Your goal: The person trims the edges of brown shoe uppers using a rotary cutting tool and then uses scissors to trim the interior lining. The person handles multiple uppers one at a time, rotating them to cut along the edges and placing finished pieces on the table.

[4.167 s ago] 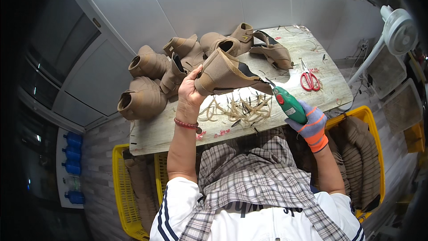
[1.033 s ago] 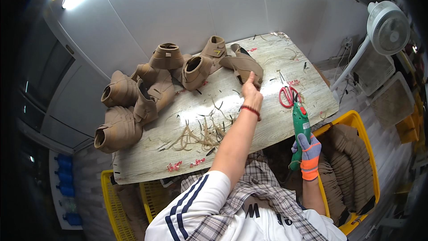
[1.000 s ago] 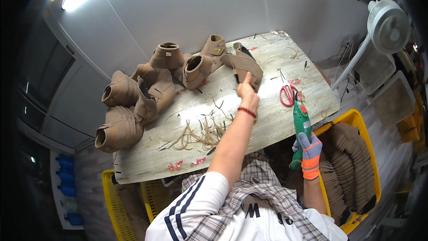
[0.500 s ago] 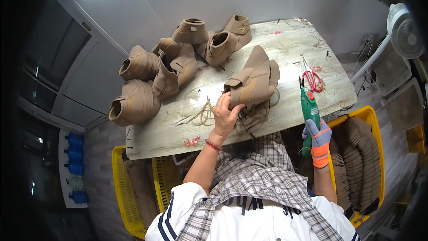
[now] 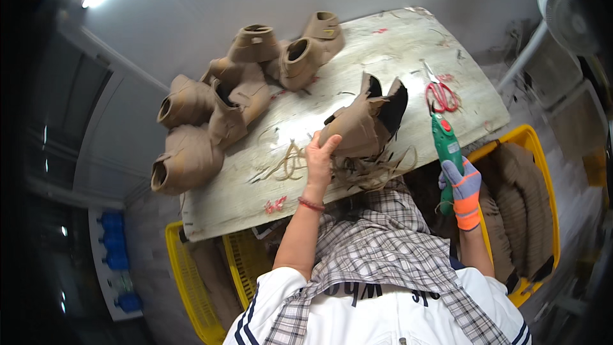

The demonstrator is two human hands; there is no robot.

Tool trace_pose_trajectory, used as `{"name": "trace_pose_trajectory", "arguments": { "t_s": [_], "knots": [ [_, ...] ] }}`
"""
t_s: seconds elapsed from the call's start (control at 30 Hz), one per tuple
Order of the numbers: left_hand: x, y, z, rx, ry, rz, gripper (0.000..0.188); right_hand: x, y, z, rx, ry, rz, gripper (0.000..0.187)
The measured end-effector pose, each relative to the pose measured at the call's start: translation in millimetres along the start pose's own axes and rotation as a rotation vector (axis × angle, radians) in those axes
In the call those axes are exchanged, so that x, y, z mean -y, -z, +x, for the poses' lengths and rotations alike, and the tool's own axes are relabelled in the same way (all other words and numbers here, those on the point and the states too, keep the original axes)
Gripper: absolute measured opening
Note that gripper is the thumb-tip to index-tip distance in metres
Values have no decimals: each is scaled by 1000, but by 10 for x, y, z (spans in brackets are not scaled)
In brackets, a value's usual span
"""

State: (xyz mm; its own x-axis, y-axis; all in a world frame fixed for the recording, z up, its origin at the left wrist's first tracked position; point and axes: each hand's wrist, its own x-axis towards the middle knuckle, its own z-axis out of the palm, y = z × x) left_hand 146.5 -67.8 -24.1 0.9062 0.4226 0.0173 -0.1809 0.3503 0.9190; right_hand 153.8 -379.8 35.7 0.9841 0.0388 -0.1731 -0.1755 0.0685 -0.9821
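Observation:
Near the table's front edge, my bare left hand (image 5: pixel 322 157) grips the near left end of a brown padded fabric boot (image 5: pixel 355 129). My thumb lies on its outside; most of the other fingers are hidden. The boot's far end spreads into flaps that show a black lining. My right hand (image 5: pixel 461 186), in a grey and orange glove, is closed around a green handheld power tool (image 5: pixel 445 140) with a red button. The tool stands apart from the boot, its dark tip close to red-handled scissors (image 5: pixel 439 94) on the table.
Several similar brown boots (image 5: pixel 186 161) stand in a group at the table's left and back. Beige trimmed strips (image 5: pixel 290 161) lie on the pale wooden table (image 5: pixel 223 213). Yellow baskets (image 5: pixel 554 230) with brown pieces flank me below. A white fan (image 5: pixel 565 16) stands at far right.
My left hand has turned the boot, so its black-lined flaps now show at the far end. The right hand still holds the power tool beside the scissors. The whole view has shifted slightly.

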Motion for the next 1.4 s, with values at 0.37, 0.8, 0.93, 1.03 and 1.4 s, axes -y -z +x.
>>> {"name": "trace_pose_trajectory", "arguments": {
  "t_s": [0.37,0.8,0.93,1.03,1.4],
  "knots": [
    [-21,-166,-134,281,-201,371,29,-107,360,-109,-94,23,-89,34],
    [161,-243,-165,170,-78,568,32,-280,528,-112,-179,10,-231,52],
    [151,-207,134,30,-65,643,35,-358,542,-126,-185,-31,-189,55],
    [137,-156,319,-41,-30,724,34,-434,567,-84,-186,-11,-249,55],
    [249,-146,504,-84,108,441,43,-453,506,-43,-154,-52,-283,56]
  ]
}}
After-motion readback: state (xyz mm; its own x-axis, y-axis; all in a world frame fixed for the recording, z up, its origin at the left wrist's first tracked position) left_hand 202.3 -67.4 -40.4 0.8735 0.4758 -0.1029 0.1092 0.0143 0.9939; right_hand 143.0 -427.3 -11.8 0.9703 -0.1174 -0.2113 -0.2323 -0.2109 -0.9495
